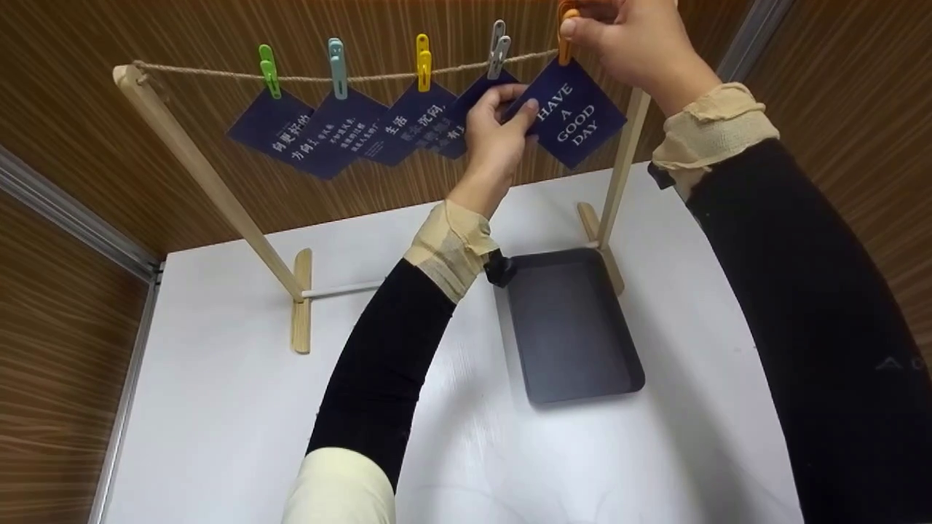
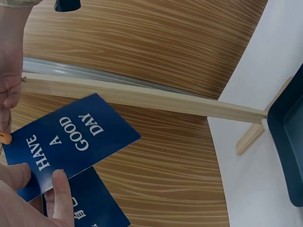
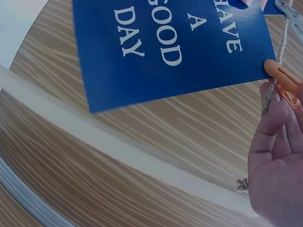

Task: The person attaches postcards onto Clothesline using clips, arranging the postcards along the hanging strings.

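A dark blue card (image 1: 575,120) printed "HAVE A GOOD DAY" hangs cornerwise at the right end of the twine (image 1: 386,75). My left hand (image 1: 499,135) pinches its left corner between thumb and fingers. My right hand (image 1: 644,47) holds an orange clothespin (image 1: 566,40) at the card's top corner; in the right wrist view this clothespin (image 3: 283,75) sits where card and twine meet. To the left, several blue cards (image 1: 331,138) with white Chinese characters hang from green (image 1: 269,71), light blue (image 1: 337,69), yellow (image 1: 423,64) and grey (image 1: 499,51) clothespins. My left hand partly covers the card under the grey one.
The twine runs between two wooden posts (image 1: 211,171) on flat feet (image 1: 301,320), joined by a low white rod (image 1: 342,289). A dark grey tray (image 1: 575,327) stands on the white table (image 1: 218,415), near the right post (image 1: 628,160). Wood-grain panels (image 1: 65,349) surround the table.
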`<state>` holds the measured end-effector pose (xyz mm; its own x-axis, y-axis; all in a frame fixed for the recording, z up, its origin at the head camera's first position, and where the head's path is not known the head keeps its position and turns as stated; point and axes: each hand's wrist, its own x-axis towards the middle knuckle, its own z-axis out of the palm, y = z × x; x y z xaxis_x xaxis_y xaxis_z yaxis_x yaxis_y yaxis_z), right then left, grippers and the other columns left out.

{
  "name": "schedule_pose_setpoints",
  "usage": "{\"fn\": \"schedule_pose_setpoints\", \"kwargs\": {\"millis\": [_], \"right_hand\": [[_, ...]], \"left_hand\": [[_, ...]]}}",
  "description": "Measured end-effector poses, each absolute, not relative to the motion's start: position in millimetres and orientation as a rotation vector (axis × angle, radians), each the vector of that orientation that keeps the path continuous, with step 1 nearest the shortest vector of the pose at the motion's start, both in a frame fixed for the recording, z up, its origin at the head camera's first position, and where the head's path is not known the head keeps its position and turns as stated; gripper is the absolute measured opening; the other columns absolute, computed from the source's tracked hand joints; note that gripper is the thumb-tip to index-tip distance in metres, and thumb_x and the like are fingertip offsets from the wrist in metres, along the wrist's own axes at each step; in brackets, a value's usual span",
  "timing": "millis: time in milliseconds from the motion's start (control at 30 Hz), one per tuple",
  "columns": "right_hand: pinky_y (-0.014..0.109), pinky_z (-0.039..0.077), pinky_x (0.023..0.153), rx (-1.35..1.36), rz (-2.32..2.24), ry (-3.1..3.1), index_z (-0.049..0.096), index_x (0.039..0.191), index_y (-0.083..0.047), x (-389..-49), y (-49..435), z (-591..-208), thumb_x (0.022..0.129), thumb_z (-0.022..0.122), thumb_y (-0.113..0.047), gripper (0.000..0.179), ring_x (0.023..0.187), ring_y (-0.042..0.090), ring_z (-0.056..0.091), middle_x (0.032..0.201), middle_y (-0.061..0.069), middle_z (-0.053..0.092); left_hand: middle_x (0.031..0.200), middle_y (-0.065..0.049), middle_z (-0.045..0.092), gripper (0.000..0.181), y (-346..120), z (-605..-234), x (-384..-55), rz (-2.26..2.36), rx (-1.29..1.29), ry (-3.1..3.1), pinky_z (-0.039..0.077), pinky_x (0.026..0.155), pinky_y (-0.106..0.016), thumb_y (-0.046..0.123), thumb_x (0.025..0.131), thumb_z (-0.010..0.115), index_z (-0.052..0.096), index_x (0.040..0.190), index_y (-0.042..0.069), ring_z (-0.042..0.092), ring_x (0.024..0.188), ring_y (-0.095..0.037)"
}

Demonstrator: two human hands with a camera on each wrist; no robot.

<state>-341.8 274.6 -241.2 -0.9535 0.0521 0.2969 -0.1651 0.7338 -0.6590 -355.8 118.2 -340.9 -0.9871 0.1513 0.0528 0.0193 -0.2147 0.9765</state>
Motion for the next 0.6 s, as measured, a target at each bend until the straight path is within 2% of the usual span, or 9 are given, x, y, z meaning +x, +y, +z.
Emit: {"fn": "schedule_pose_setpoints", "kwargs": {"millis": [233, 367, 433, 600], "right_hand": [[0.027, 0.044, 0.108, 0.109, 0.973, -2.647, 0.056, 0.138, -0.021, -343, 267, -248, 0.101, 0.056, -0.03, 0.038, 0.125, 0.014, 0.058, 0.137, 0.004, 0.06], [0.022, 0.047, 0.099, 0.198, 0.835, -2.535, 0.063, 0.13, -0.015, -344, 262, -255, 0.099, 0.06, -0.022, 0.032, 0.111, 0.011, 0.062, 0.124, 0.004, 0.066], [0.024, 0.047, 0.096, 0.302, 0.745, -2.438, 0.065, 0.128, -0.013, -342, 262, -261, 0.096, 0.061, -0.017, 0.033, 0.107, 0.013, 0.061, 0.121, 0.003, 0.068], [0.033, 0.035, 0.112, 0.569, 0.609, -2.257, 0.061, 0.136, -0.012, -315, 272, -291, 0.088, 0.065, -0.009, 0.049, 0.129, 0.022, 0.052, 0.142, 0.006, 0.058]], "left_hand": [[0.102, -0.007, 0.067, 0.021, 116, -344, -356, 2.354, 0.176, 1.931, 0.057, 0.071, -0.024, 0.009, 0.096, 0.066, 0.065, 0.117, 0.005, 0.064, 0.087, -0.014], [0.104, -0.01, 0.068, 0.024, 114, -353, -355, 2.326, 0.194, 1.915, 0.057, 0.073, -0.025, 0.01, 0.097, 0.064, 0.063, 0.119, 0.001, 0.067, 0.094, -0.02], [0.105, -0.012, 0.067, 0.026, 111, -361, -352, 2.301, 0.227, 1.909, 0.057, 0.074, -0.026, 0.01, 0.098, 0.063, 0.061, 0.121, -0.001, 0.066, 0.097, -0.023], [0.109, -0.013, 0.067, 0.03, 95, -394, -341, 2.117, 0.488, 2.109, 0.055, 0.082, -0.026, 0.011, 0.097, 0.064, 0.06, 0.124, -0.003, 0.065, 0.099, -0.022]]}}
